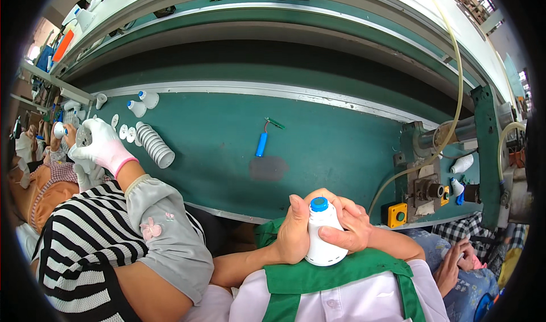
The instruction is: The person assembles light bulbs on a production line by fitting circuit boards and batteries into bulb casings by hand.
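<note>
Close to my chest, both hands hold a white cone-shaped plastic housing [325, 246] with a blue ring and a dark centre at its narrow top. My left hand [293, 231] is wrapped round its left side, the thumb pointing up. My right hand [354, 231] grips the right side, with its thumb across the front and its fingers partly behind. Ahead on the green bench top [216, 151] lies a blue cylindrical battery [261, 144]. Short wires run from it to a small green circuit board [275, 123].
At left, a co-worker's gloved hand [105, 146] holds a pale round part near a stacked row of white cups [154, 144], white discs [123, 131] and blue-topped housings [149, 99]. A metal press [424, 185] with a yellow button box [397, 214] and hose stands right. Another person's hands [455, 265] are beside me.
</note>
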`<action>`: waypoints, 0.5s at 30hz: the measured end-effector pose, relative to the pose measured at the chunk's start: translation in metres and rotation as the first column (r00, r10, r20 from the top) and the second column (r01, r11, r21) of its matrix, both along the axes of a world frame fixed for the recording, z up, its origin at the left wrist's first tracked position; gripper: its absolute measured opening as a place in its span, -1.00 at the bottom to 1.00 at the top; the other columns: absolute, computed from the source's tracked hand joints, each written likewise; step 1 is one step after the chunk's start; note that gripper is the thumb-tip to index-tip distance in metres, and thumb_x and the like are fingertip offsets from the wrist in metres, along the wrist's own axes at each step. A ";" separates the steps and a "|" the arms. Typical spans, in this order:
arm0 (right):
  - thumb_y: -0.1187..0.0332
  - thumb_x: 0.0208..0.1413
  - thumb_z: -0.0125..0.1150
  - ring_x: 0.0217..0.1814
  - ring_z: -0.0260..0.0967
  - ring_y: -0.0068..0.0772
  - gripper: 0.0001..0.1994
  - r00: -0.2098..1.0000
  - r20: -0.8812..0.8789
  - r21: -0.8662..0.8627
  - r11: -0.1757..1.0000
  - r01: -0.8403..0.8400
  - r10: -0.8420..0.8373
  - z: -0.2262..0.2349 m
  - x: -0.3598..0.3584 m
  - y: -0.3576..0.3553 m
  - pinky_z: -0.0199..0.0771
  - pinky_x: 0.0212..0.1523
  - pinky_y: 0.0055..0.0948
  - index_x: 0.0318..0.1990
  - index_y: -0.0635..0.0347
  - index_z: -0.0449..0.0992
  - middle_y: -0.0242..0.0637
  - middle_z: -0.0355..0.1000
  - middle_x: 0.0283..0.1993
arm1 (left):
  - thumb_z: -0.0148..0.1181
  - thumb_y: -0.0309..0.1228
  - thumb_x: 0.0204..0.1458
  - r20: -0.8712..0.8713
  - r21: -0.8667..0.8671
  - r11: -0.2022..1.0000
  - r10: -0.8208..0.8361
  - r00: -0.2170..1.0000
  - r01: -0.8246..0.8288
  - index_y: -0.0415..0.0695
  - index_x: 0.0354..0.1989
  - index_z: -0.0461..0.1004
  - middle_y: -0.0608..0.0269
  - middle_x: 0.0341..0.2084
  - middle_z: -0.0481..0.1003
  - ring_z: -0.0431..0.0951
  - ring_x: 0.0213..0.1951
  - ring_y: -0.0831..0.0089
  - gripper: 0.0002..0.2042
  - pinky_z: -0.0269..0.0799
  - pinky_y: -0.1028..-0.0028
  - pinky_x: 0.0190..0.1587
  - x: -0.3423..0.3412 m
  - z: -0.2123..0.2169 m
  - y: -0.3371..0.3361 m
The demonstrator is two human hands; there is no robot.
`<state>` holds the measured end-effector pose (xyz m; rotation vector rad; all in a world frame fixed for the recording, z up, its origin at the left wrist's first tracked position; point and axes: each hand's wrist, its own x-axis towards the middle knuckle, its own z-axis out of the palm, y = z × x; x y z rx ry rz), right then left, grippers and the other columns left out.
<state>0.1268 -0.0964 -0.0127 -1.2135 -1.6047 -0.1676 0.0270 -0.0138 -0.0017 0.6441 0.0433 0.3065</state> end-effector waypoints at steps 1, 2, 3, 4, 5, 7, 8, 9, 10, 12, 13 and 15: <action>0.55 -0.28 0.26 -0.35 0.46 -0.16 -0.62 1.000 -0.001 -0.001 1.000 -0.001 0.001 -0.001 0.000 -0.004 0.50 -0.46 -0.42 -0.17 0.13 0.49 0.03 0.45 -0.31 | -0.59 0.18 0.09 -0.001 -0.001 1.000 0.001 1.000 -0.001 -0.25 -0.31 0.25 -0.05 -0.20 0.39 0.39 -0.08 0.15 -0.33 0.27 0.25 0.01 -0.001 0.000 0.000; 0.56 -0.28 0.26 -0.35 0.46 -0.11 -0.61 0.970 -0.222 -0.212 0.966 -0.146 0.098 -0.004 0.000 -0.010 0.51 -0.45 -0.39 -0.17 0.15 0.48 0.06 0.44 -0.30 | -0.59 0.18 0.09 -0.009 0.038 0.999 0.002 1.000 -0.001 -0.25 -0.31 0.25 -0.05 -0.21 0.39 0.39 -0.09 0.16 -0.33 0.27 0.26 0.01 -0.001 0.000 0.001; 0.58 -0.29 0.27 -0.34 0.46 -0.07 -0.61 0.885 -0.445 -0.374 0.870 -0.321 0.135 -0.006 0.000 -0.015 0.51 -0.43 -0.35 -0.16 0.18 0.47 0.09 0.44 -0.28 | -0.58 0.19 0.09 -0.015 0.077 0.997 0.001 1.000 0.001 -0.26 -0.31 0.25 -0.04 -0.22 0.39 0.39 -0.09 0.16 -0.33 0.27 0.26 0.00 -0.001 0.000 0.000; 0.58 -0.29 0.27 -0.34 0.46 -0.07 -0.61 0.885 -0.446 -0.375 0.870 -0.320 0.133 -0.008 0.000 -0.017 0.51 -0.43 -0.35 -0.16 0.18 0.47 0.09 0.44 -0.28 | -0.58 0.19 0.09 -0.016 0.075 0.997 0.000 1.000 0.001 -0.26 -0.31 0.25 -0.04 -0.22 0.39 0.39 -0.09 0.16 -0.33 0.27 0.26 0.00 -0.001 0.000 0.000; 0.58 -0.30 0.28 -0.31 0.45 -0.05 -0.60 0.916 -0.386 -0.397 0.876 -0.273 0.110 -0.009 -0.001 -0.018 0.52 -0.42 -0.33 -0.16 0.18 0.47 0.10 0.43 -0.25 | -0.59 0.18 0.09 -0.042 0.039 0.999 0.007 0.999 -0.005 -0.26 -0.31 0.25 -0.04 -0.22 0.39 0.40 -0.11 0.16 -0.32 0.27 0.26 -0.01 -0.002 0.000 -0.001; 0.58 -0.31 0.28 -0.29 0.45 -0.04 -0.59 0.942 -0.324 -0.418 0.881 -0.223 0.084 -0.008 0.000 -0.018 0.52 -0.41 -0.31 -0.16 0.18 0.47 0.10 0.42 -0.23 | -0.60 0.18 0.09 -0.068 0.001 1.000 0.011 0.998 -0.011 -0.26 -0.31 0.25 -0.04 -0.22 0.39 0.40 -0.12 0.17 -0.32 0.28 0.26 -0.01 0.000 -0.001 -0.001; 0.57 -0.30 0.27 -0.27 0.44 -0.02 -0.59 0.950 -0.311 -0.478 0.860 -0.180 0.026 -0.004 0.000 -0.015 0.52 -0.41 -0.30 -0.15 0.18 0.47 0.11 0.41 -0.22 | -0.60 0.18 0.09 -0.091 -0.019 1.000 0.017 0.996 -0.019 -0.26 -0.31 0.25 -0.04 -0.23 0.39 0.41 -0.13 0.16 -0.32 0.29 0.25 -0.03 0.001 -0.001 0.001; 0.56 -0.29 0.27 -0.26 0.43 0.00 -0.59 0.954 -0.299 -0.539 0.830 -0.142 -0.031 -0.001 -0.002 -0.014 0.52 -0.42 -0.28 -0.14 0.17 0.47 0.11 0.41 -0.21 | -0.61 0.18 0.09 -0.119 -0.043 0.999 0.024 0.993 -0.029 -0.25 -0.32 0.25 -0.03 -0.23 0.39 0.41 -0.15 0.16 -0.32 0.30 0.25 -0.04 0.000 -0.002 0.001; 0.55 -0.25 0.24 -0.21 0.41 -0.02 -0.57 0.998 -0.056 -0.248 0.969 -0.023 0.009 -0.005 -0.001 -0.007 0.50 -0.36 -0.37 -0.09 0.17 0.45 0.08 0.40 -0.16 | -0.59 0.18 0.09 -0.099 -0.116 0.993 0.006 0.995 -0.017 -0.22 -0.32 0.26 0.00 -0.24 0.40 0.42 -0.16 0.22 -0.34 0.33 0.29 -0.06 0.002 -0.006 0.003; 0.54 -0.21 0.21 -0.17 0.41 -0.13 -0.53 0.989 -0.147 -0.405 0.914 -0.035 -0.027 -0.001 0.006 0.003 0.47 -0.33 -0.45 -0.02 0.15 0.41 0.02 0.40 -0.13 | -0.58 0.17 0.11 -0.146 -0.312 0.949 0.002 0.989 -0.048 -0.17 -0.33 0.27 0.04 -0.23 0.40 0.43 -0.16 0.29 -0.37 0.37 0.34 -0.09 0.005 -0.023 0.013; 0.51 -0.18 0.20 -0.12 0.38 -0.23 -0.47 0.942 -0.335 -0.490 0.851 -0.191 0.019 -0.002 0.015 0.008 0.43 -0.31 -0.47 0.08 0.13 0.34 -0.05 0.39 -0.14 | -0.58 0.16 0.12 -0.229 -0.364 0.922 0.046 0.972 -0.129 -0.14 -0.28 0.28 -0.03 -0.22 0.40 0.43 -0.19 0.22 -0.39 0.35 0.33 -0.07 0.014 -0.023 0.017; 0.37 -0.06 0.16 -0.44 0.39 -0.46 -0.47 0.755 -0.642 -0.599 0.700 -0.388 -0.131 0.013 0.021 0.006 0.37 -0.46 -0.51 0.14 0.12 0.26 -0.17 0.41 -0.34 | -0.47 0.10 0.16 -0.286 -0.397 0.904 0.046 0.957 -0.162 -0.11 -0.20 0.29 0.06 -0.21 0.40 0.43 -0.16 0.26 -0.47 0.36 0.35 -0.08 0.013 -0.029 0.021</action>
